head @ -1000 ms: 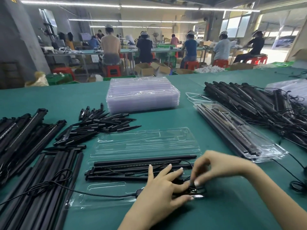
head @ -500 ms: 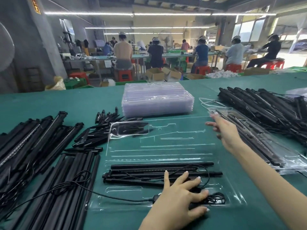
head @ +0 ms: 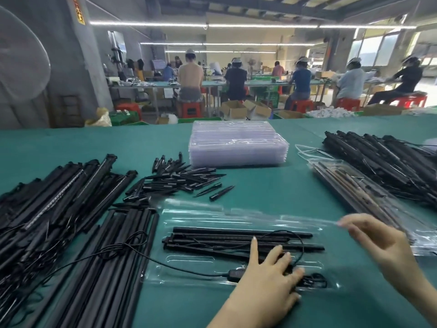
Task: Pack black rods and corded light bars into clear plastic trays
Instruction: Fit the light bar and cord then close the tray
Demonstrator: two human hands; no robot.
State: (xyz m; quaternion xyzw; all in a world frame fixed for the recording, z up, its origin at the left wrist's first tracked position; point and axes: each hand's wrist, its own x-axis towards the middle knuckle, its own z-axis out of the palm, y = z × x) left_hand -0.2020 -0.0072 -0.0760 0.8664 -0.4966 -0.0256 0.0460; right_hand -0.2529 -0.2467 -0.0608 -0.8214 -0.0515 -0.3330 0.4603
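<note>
room: factory hall, strip lights overhead; people seated on red stools (head: 189, 109) at long benches in the back, cardboard boxes (head: 234, 110) on the floor
surface (head: 260, 192): green mat, fills the lower half of the view
open tray (head: 189, 275): clear plastic, front centre; near half lies flat, far half is the lid (head: 236, 216), blurred, raised at its right end
tray contents: light bars (head: 236, 240) lying side by side lengthwise; thin cord (head: 300, 247) loops over them; inline controller (head: 236, 272) sits at the near edge, its cord running off left into the pile
left hand (head: 267, 282): flat on the near right part of the tray, fingers spread and straight, pressing the bars and cord bundle; grip released, nothing clasped
right hand (head: 378, 242): at the lid's right end, fingertips on its edge; motion blur, cannot tell whether grip is pinching or just touching
rods (head: 106, 268): long black bundle, left of the tray, touching its left edge
corded bars pile (head: 59, 197): far left, tangled cords on top
spikes (head: 179, 181): short pointed black pieces in a loose heap, behind the tray
empty trays (head: 238, 145): clear stack, centre rear
packed tray (head: 354, 197): closed, right of the open one, angled
second bar pile (head: 383, 162): far right, beyond the packed tray
</note>
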